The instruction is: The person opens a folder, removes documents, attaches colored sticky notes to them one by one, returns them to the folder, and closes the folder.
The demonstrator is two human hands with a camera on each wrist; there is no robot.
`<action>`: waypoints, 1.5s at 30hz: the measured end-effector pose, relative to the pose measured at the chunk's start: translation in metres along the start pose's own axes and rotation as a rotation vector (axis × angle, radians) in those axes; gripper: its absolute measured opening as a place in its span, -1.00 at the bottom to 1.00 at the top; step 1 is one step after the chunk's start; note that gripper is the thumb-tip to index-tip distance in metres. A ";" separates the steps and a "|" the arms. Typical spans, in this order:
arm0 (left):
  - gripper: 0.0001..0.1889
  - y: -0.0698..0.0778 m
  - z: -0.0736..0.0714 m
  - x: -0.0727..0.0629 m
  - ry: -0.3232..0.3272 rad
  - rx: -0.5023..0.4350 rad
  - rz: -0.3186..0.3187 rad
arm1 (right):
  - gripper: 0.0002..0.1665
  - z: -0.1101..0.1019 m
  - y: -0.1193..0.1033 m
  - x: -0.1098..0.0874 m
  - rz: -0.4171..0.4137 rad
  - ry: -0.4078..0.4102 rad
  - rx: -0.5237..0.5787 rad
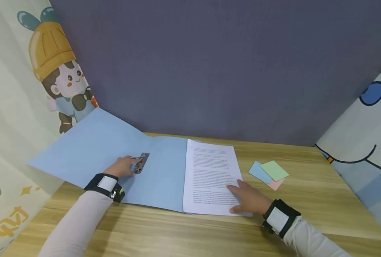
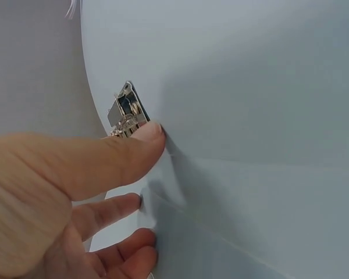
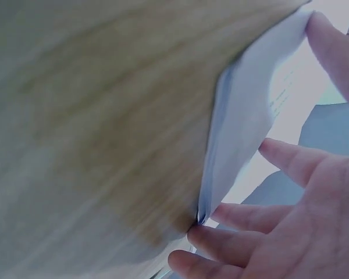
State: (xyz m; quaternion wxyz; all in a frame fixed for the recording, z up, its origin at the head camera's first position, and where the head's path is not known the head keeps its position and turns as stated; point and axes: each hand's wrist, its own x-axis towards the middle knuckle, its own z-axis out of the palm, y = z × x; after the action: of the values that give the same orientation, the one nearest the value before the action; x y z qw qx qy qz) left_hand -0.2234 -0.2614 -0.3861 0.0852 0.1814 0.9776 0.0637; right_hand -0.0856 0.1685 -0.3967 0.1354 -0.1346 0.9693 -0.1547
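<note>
A light blue folder lies open on the table, its left cover raised and slanting toward the wall. A metal lever clip is fixed on its inside. My left hand pinches this clip, with the thumb over its lower end in the left wrist view; the index finger is hidden behind the thumb. A stack of printed paper sits on the folder's right side. Spread fingers of my right hand rest along the stack's lower right edge. In the right wrist view the paper stack has its edge over the wood.
Blue, green and pink sticky notes overlap each other on the wooden table, right of the paper. A dark grey panel stands behind the table. Light printed curtains hang at both sides.
</note>
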 end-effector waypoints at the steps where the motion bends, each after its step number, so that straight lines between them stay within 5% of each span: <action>1: -0.35 -0.001 -0.001 0.000 0.004 0.004 0.001 | 0.01 0.000 0.000 0.000 -0.001 -0.001 -0.001; 21: -0.45 -0.011 -0.006 -0.009 0.010 0.002 -0.057 | 0.04 0.003 0.002 -0.003 0.011 -0.002 -0.008; 32: -0.57 0.008 -0.023 -0.020 -0.069 -0.047 -0.076 | 0.07 -0.002 0.004 -0.007 -0.015 0.031 0.039; 40: -0.54 0.019 -0.033 -0.024 -0.061 -0.048 -0.065 | 0.03 -0.004 0.006 -0.009 -0.041 0.054 0.029; 45: -0.50 0.033 -0.033 -0.026 0.010 -0.023 -0.048 | -0.04 -0.004 0.011 -0.011 -0.054 0.067 0.035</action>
State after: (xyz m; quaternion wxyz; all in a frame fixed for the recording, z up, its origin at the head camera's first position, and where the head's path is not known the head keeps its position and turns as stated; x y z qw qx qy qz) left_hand -0.1947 -0.2434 -0.3446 0.0841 0.1563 0.9813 0.0738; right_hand -0.0791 0.1825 -0.3945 0.1008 -0.1530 0.9666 -0.1794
